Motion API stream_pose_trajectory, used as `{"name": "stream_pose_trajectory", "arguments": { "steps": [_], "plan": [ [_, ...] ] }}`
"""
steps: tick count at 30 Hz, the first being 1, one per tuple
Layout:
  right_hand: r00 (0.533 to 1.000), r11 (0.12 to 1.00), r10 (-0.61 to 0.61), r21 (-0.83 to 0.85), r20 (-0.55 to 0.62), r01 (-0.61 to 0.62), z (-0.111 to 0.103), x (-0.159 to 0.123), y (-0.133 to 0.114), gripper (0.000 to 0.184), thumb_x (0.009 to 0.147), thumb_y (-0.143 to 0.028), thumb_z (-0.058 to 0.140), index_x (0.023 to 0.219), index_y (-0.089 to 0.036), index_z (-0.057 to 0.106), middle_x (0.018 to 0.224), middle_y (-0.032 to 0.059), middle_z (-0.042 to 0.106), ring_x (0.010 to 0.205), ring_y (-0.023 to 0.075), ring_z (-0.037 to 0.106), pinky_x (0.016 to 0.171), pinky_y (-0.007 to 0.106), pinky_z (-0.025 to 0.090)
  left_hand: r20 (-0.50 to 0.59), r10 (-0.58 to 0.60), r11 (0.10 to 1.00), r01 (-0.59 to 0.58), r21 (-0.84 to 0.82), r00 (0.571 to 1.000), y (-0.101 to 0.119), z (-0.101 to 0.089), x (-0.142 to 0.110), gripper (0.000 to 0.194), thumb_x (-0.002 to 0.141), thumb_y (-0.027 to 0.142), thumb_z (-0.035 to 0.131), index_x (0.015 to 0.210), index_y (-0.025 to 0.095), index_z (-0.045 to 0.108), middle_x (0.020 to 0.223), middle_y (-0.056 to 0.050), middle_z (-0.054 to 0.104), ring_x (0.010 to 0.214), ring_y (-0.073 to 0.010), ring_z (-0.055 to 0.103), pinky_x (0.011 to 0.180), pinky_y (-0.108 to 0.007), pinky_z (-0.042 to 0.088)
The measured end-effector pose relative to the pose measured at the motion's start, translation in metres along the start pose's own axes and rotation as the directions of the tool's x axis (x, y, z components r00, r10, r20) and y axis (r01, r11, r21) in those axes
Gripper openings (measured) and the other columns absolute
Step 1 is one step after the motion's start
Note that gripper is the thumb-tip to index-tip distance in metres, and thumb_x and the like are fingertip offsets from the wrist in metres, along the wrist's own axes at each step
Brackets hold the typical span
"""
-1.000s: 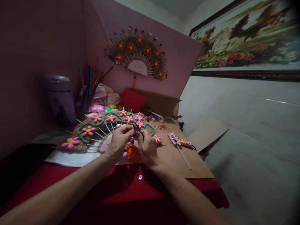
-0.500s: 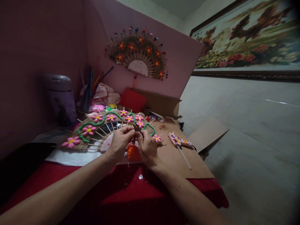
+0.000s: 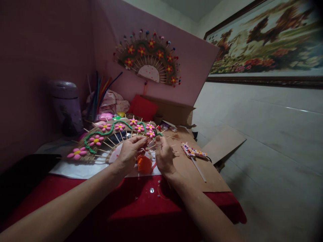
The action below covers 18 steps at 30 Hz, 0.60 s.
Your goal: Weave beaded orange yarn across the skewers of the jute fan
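Over the near edge of a fan-shaped craft piece [image 3: 88, 156], wound with brown cord and set with pink flowers, my two hands are slightly apart. My left hand [image 3: 131, 151] pinches thumb and fingers together on something too small to make out. Just below its fingertips is a fuzzy orange yarn bundle [image 3: 144, 164]; whether it hangs from them I cannot tell. My right hand [image 3: 164, 154] is closed on small dark scissors [image 3: 155, 132], mostly hidden, with a dark tip showing above the thumb. A thin orange thread lies on the red cloth [image 3: 141, 215] below.
A flower-patterned glue gun [image 3: 193, 151] rests on a cardboard sheet [image 3: 214, 181] at right. A purple flask [image 3: 67, 107] and pipe cleaners [image 3: 99, 90] stand at back left. A finished fan [image 3: 148, 57] hangs on the pink wall. A clear round gem [image 3: 151, 190] lies in front.
My right hand has moved right, away from my left, taking the scissors from between them. More of the orange yarn shows, and a loose thread now shows on the red cloth.
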State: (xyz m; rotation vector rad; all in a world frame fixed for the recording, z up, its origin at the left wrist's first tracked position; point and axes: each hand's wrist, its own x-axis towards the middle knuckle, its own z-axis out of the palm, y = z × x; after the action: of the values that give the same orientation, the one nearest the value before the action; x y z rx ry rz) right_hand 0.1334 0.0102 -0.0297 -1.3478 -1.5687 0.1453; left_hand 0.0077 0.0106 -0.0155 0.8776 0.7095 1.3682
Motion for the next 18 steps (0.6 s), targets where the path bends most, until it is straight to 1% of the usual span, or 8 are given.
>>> {"name": "stream_pose_trajectory", "arguments": {
  "steps": [4,7,10,12,18],
  "plan": [
    [0.995,0.997,-0.074,0.004,0.068,0.074,0.0032,-0.0048,-0.0021,0.044,0.096,-0.049,0.029,0.083,-0.018,0.058,0.069,0.0033,0.066,0.060,0.0164,0.059,0.055,0.024,0.034,-0.006,0.034,0.999,-0.034,0.002,0.999,0.0023,-0.0004,0.0002,0.028,0.056,0.029,0.082,0.067,0.011,0.064,0.059,0.000,0.060,0.046,-0.0057,0.050,0.041,-0.016,0.035],
    [0.989,0.992,-0.115,-0.032,0.096,0.119,0.0051,-0.0083,-0.0037,0.041,0.096,-0.047,0.031,0.084,-0.018,0.059,0.069,0.0031,0.066,0.060,0.0164,0.059,0.055,0.024,0.033,-0.036,0.029,0.999,-0.030,-0.023,0.999,0.0032,0.0000,0.0004,0.029,0.053,0.028,0.083,0.067,0.011,0.064,0.057,0.000,0.060,0.046,-0.0064,0.051,0.042,-0.017,0.036],
    [0.986,0.987,-0.134,-0.077,0.102,0.142,0.0061,-0.0102,-0.0046,0.041,0.096,-0.046,0.031,0.084,-0.018,0.058,0.065,0.0022,0.065,0.058,0.0167,0.059,0.054,0.024,0.031,-0.048,0.004,0.999,-0.006,-0.052,0.999,0.0026,-0.0002,0.0004,0.032,0.049,0.026,0.085,0.069,0.011,0.064,0.055,0.000,0.060,0.046,-0.0074,0.053,0.043,-0.017,0.037],
    [0.985,0.983,-0.145,-0.103,0.096,0.154,0.0066,-0.0107,-0.0047,0.041,0.096,-0.046,0.031,0.084,-0.018,0.058,0.064,0.0023,0.065,0.057,0.0174,0.060,0.054,0.025,0.030,-0.040,0.000,0.997,-0.003,-0.073,0.999,0.0012,-0.0006,0.0009,0.030,0.049,0.024,0.085,0.068,0.012,0.064,0.055,0.001,0.061,0.046,-0.0076,0.053,0.044,-0.017,0.038],
    [0.980,0.974,-0.152,-0.150,0.125,0.171,0.0076,-0.0109,-0.0048,0.038,0.097,-0.043,0.031,0.091,-0.017,0.058,0.069,0.0043,0.069,0.061,0.0193,0.064,0.054,0.025,0.029,-0.018,0.052,0.992,-0.054,-0.114,0.998,-0.0043,-0.0010,0.0031,0.023,0.054,0.017,0.081,0.070,0.010,0.066,0.060,0.000,0.063,0.051,-0.0074,0.056,0.050,-0.018,0.043]
  ]
}}
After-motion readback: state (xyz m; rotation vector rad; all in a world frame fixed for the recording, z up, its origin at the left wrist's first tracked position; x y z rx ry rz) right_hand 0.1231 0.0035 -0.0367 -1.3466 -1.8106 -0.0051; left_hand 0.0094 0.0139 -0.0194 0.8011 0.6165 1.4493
